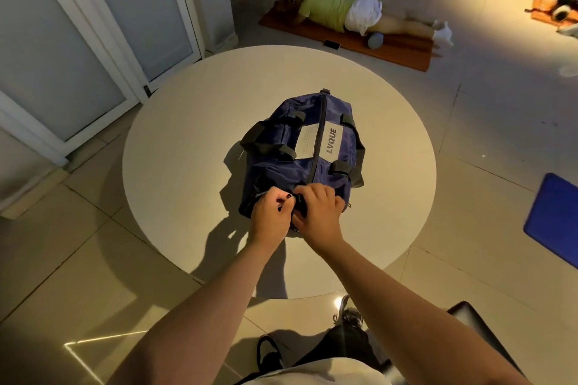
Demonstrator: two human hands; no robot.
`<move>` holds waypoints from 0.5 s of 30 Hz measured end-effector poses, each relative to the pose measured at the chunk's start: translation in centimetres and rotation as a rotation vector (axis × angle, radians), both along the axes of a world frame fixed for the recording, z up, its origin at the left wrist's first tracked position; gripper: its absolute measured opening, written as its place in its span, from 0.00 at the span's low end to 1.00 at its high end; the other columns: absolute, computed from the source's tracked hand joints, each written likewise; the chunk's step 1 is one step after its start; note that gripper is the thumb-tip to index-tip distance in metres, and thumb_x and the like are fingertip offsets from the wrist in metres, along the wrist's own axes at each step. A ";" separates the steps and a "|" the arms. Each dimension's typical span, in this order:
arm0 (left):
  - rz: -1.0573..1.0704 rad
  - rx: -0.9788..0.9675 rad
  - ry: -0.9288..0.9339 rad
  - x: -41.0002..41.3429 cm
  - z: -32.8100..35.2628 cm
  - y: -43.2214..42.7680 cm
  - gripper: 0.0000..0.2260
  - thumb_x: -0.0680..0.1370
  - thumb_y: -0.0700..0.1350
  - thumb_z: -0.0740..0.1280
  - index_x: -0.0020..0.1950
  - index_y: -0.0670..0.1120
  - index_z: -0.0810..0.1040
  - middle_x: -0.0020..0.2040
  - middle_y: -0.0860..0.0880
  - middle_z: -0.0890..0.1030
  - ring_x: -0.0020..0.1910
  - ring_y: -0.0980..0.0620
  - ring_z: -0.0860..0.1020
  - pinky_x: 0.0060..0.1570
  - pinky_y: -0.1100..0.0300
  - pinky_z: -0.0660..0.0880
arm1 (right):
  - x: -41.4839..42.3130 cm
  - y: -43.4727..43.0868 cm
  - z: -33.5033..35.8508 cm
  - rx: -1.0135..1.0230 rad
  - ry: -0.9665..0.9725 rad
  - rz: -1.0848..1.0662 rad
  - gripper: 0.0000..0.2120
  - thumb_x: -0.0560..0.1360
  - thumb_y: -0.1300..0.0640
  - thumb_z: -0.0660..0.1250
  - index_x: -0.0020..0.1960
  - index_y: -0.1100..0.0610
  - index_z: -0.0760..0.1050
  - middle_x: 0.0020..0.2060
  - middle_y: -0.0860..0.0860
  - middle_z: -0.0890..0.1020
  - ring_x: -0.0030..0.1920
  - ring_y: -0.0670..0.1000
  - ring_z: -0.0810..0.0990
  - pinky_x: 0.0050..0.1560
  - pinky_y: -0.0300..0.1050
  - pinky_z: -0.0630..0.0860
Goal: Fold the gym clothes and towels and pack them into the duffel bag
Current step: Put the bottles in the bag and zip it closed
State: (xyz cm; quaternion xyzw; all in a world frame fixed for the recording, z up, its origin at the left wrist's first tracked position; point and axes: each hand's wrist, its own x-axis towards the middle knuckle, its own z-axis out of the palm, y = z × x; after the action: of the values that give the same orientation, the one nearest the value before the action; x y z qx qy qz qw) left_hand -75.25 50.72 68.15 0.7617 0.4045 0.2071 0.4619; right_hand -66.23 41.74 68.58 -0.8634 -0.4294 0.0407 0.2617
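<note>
Navy duffel bag [300, 147] (LVQUE label up) lies just beyond the fingers; left hand [271, 211] and right hand [319, 209], fingers curled, both pinch its black end tab [301, 201].

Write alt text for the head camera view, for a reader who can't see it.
The left hand and right hand grip the near end of a blue duffel bag, its top zip apparently closed, on a round white table. Beyond it, a person lies face down on an orange mat.
</note>
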 end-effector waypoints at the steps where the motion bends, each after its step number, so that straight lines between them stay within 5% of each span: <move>1: -0.024 0.002 0.004 -0.1 0.1 0.0 0.04 0.81 0.47 0.67 0.49 0.48 0.76 0.45 0.53 0.80 0.44 0.55 0.79 0.41 0.59 0.77 | -0.1 0.3 -0.3 -0.083 0.000 -0.014 0.20 0.75 0.51 0.70 0.66 0.48 0.74 0.64 0.50 0.74 0.67 0.55 0.67 0.62 0.55 0.62; 5: -0.079 0.068 -0.020 -0.3 0.4 -0.3 0.04 0.82 0.45 0.66 0.48 0.47 0.75 0.45 0.54 0.78 0.44 0.58 0.75 0.40 0.69 0.71 | 0.1 1.8 -0.2 -0.176 0.027 -0.105 0.13 0.80 0.52 0.65 0.64 0.47 0.76 0.63 0.48 0.74 0.68 0.55 0.66 0.61 0.54 0.58; 10: 0.216 -0.005 -0.037 -1.0 0.0 1.9 0.04 0.81 0.42 0.65 0.47 0.45 0.72 0.49 0.48 0.75 0.51 0.45 0.75 0.49 0.54 0.73 | 0.0 1.8 0.4 -0.171 0.025 -0.164 0.07 0.78 0.54 0.69 0.55 0.47 0.81 0.55 0.48 0.76 0.61 0.55 0.69 0.56 0.52 0.56; 15: 0.276 -0.104 0.006 -2.7 -0.6 3.1 0.03 0.83 0.43 0.63 0.50 0.44 0.71 0.48 0.49 0.76 0.48 0.46 0.76 0.42 0.62 0.67 | 0.1 1.1 0.4 -0.160 -0.062 -0.138 0.12 0.74 0.54 0.73 0.57 0.48 0.80 0.61 0.51 0.74 0.65 0.59 0.67 0.59 0.55 0.58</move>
State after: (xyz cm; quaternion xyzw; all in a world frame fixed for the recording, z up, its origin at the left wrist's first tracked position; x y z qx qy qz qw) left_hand -77.95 53.81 67.57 0.6743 0.5171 0.2451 0.4667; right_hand -66.11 42.81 68.98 -0.9099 -0.3722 0.0299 0.1804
